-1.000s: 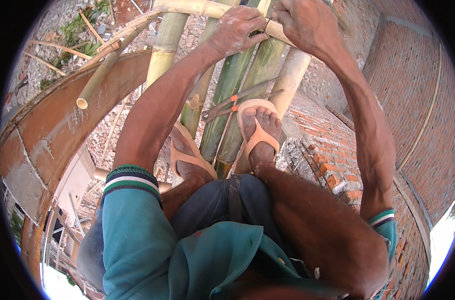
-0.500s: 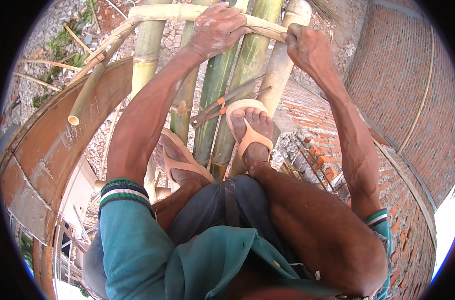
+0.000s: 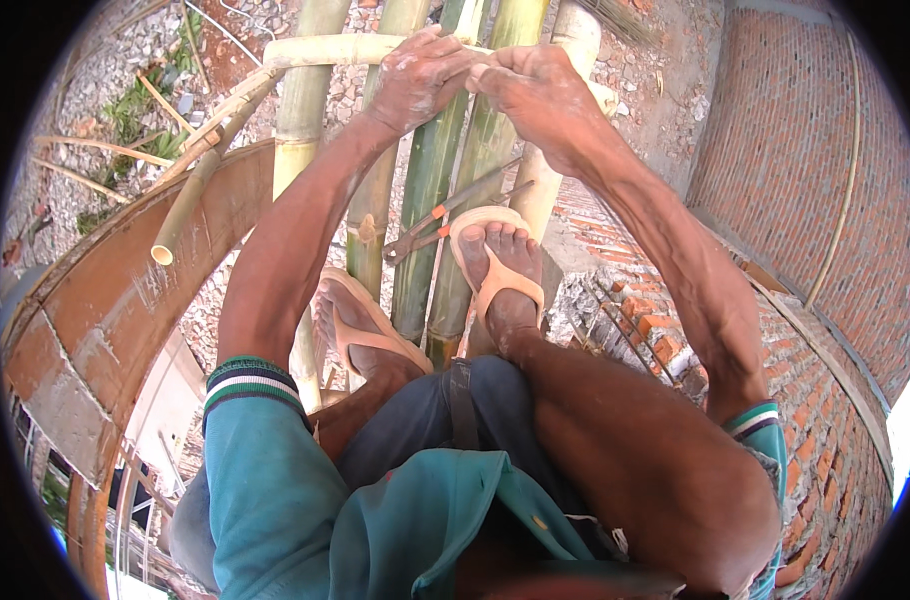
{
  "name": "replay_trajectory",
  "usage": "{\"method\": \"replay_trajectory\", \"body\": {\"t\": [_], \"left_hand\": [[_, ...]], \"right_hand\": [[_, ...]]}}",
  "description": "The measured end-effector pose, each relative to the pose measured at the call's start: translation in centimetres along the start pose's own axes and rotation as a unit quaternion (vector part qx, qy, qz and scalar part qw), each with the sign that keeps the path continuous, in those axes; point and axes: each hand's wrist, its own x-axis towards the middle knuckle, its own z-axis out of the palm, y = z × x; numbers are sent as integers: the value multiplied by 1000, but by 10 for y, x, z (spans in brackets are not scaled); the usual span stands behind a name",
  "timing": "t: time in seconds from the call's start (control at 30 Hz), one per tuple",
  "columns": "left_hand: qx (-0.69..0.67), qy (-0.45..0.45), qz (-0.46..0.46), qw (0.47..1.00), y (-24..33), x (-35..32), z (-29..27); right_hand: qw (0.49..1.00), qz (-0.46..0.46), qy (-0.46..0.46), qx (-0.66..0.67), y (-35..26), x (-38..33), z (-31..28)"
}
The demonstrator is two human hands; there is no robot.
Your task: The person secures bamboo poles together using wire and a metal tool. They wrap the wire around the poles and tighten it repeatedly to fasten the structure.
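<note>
A pale bamboo crosspiece (image 3: 337, 50) lies across several upright-running bamboo poles, the greener ones (image 3: 430, 185) in the middle. My left hand (image 3: 420, 78) is closed over this crosspiece with its fingers curled. Right beside it, my right hand (image 3: 537, 98) is pinched, its fingertips almost meeting my left ones at a green pole. Whatever the fingers hold is too small or too hidden to make out. Below the hands, a pair of pincers (image 3: 399, 246) with orange bands on its handles rests on the poles, close to my sandalled right foot (image 3: 499, 265).
My feet stand on the bamboo. To the left are a curved brown board (image 3: 165, 255) and a cut bamboo pole (image 3: 190, 200), with rubble (image 3: 305, 12) on the ground far below. A brick wall (image 3: 785, 130) rises at the right, with rough broken brickwork (image 3: 645, 310) nearer me.
My right hand has moved left from the crosspiece's right end to meet my left hand. The left hand stays about where it was, slightly lower in the picture. The pincers lie as before.
</note>
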Motion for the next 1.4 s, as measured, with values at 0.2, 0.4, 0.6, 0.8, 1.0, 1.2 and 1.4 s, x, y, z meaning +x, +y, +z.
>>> {"method": "replay_trajectory", "body": {"t": [0.2, 0.4, 0.6, 0.8, 1.0, 1.2, 1.4], "left_hand": [[2, -136, -54, 989, 2, -1, -13], [-108, -84, -129, 982, -1, 4, -23], [-51, 271, -285, 918, -25, 3, -50], [-198, 393, -630, 640, -77, -40, -125], [-505, 169, -736, 417, -112, -100, -107], [-511, 124, -688, 500, -136, -110, -95], [-520, 181, -662, 508, -125, -84, -99]], "right_hand": [[788, -283, 184, -515, -1, -41, -34], [796, -352, -69, -488, 57, -81, 55], [828, -277, -144, -466, 86, -66, 79], [822, -297, -141, -466, 87, -55, 89], [877, -240, -207, -361, 90, -51, 75], [980, -89, -103, -146, 39, -68, 40], [939, -122, 58, -315, -39, -32, -73]]}}
